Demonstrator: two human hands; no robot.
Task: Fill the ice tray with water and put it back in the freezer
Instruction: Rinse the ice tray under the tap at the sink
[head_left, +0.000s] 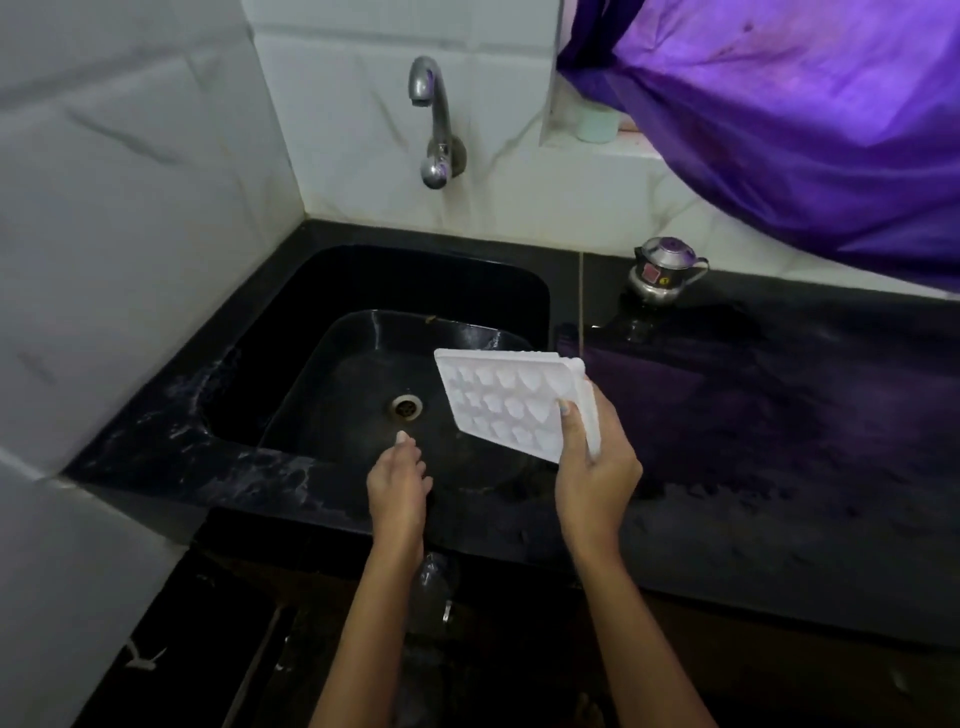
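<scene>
White ice tray (506, 402), cells empty, tilted steeply above the sink.

Hidden or cut off, for your record:
- Ice tray (506, 400): your right hand (597, 467) covers its near right corner; whether the cells hold water is unclear.
- Left hand (397, 480): its palm side faces away from you.
- Purple cloth (779, 114): runs off the top and right edges.
- Small metal pot (662, 273): its label is too small to read.
- Pale cup (597, 122) on the ledge: partly behind the cloth.
</scene>
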